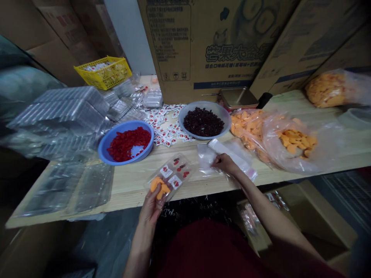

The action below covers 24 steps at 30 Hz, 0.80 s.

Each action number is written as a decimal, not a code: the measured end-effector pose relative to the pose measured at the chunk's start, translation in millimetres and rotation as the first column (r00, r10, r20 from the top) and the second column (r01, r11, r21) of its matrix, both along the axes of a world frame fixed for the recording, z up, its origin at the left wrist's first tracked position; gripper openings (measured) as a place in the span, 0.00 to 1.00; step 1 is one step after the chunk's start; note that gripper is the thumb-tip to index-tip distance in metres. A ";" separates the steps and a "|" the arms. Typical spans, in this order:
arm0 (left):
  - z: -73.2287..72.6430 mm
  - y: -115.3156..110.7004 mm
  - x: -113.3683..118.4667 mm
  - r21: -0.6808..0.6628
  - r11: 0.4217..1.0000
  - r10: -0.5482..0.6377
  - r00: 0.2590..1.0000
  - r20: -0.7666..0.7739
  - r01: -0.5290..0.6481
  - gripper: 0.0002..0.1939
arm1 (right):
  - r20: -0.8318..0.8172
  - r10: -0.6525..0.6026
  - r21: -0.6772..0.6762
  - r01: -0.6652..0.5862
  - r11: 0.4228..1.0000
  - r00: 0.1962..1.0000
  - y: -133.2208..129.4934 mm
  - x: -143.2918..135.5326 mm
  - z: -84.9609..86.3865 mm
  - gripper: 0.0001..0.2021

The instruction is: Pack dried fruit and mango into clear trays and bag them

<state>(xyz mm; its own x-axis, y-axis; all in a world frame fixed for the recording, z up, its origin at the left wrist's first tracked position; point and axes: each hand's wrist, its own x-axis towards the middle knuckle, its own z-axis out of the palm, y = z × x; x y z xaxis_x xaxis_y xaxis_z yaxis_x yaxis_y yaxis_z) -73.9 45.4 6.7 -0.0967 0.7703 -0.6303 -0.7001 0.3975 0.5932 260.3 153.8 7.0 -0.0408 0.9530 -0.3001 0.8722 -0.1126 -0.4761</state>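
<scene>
My left hand point(152, 204) grips the near end of a clear plastic tray point(185, 164), held tilted at the table's front edge. Its compartments hold orange pieces point(158, 183) by my thumb, two white printed packets point(175, 181) and a few red and dark bits point(181, 167). My right hand point(225, 163) is closed, its fingertips pinching at a clear plastic bag point(204, 154). More flat clear bags point(242, 156) lie under and beside that hand. Exactly how the fingertips meet the film is too small to see.
Behind stand a blue bowl of red pieces point(147, 148), a bowl of dark pieces point(227, 127) and scattered packets point(165, 131). Stacked clear trays point(66, 112) and a yellow basket point(117, 73) are left. Bags of orange pieces point(298, 143) sit right; an open carton point(313, 208) is below.
</scene>
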 end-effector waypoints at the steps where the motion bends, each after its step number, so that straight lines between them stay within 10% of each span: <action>1: 1.3 2.2 3.3 0.005 1.000 0.000 1.000 0.008 0.000 0.18 | -0.113 -0.012 -0.014 0.010 1.000 0.994 0.4 3.9 -3.5 0.13; 7: 18.1 19.3 37.6 0.071 0.997 -0.017 0.997 0.082 0.012 0.17 | -0.653 -0.055 -0.084 0.000 0.996 0.756 -4.2 19.7 -15.4 0.21; 24: 3.3 37.1 82.2 0.052 0.997 -0.059 0.996 0.066 0.056 0.14 | -0.629 -0.066 -0.033 0.059 0.998 0.775 -16.8 3.9 -19.8 0.19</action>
